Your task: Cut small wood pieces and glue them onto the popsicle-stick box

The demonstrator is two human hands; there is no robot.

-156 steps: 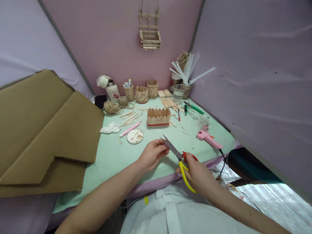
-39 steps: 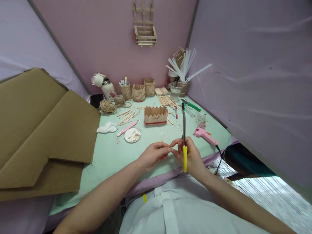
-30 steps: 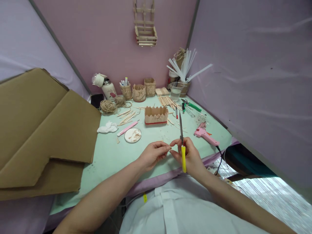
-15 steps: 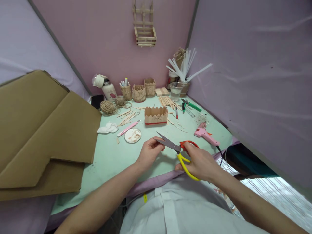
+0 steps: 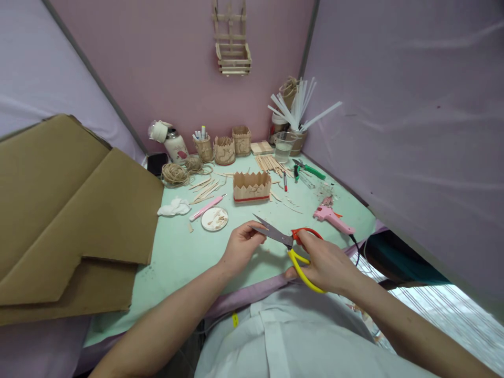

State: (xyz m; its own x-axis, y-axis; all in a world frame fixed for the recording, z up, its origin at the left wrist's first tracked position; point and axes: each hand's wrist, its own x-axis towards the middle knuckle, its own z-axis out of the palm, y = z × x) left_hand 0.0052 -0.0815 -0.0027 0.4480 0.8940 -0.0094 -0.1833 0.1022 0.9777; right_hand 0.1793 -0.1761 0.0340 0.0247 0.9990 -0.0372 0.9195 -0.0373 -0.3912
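My right hand (image 5: 328, 261) grips a pair of scissors (image 5: 277, 235) by one red and one yellow handle, the blades parted slightly and pointing left. Close to the blade tips, my left hand (image 5: 243, 244) is closed in a pinch; whatever lies between its fingers is too small or hidden to make out. Beyond both hands stands a small wooden box (image 5: 252, 189) with a zigzag top edge and a red band along its base. A round white dish (image 5: 214, 227) with thin wood scraps sits left of the blades, beside a pink craft knife (image 5: 207, 208).
A pink glue gun (image 5: 334, 219) lies at the right, its cord running off the edge. Green-handled pliers (image 5: 314, 171), wooden sticks (image 5: 271, 165) and a cup of water (image 5: 283, 149) are farther back. Folded cardboard (image 5: 79, 210) covers the left side. Twine (image 5: 175, 174) sits near a bottle (image 5: 176, 145).
The scissor blades have closed a little, and my right thumb and the yellow handle have shifted slightly. My left hand stays almost in place.
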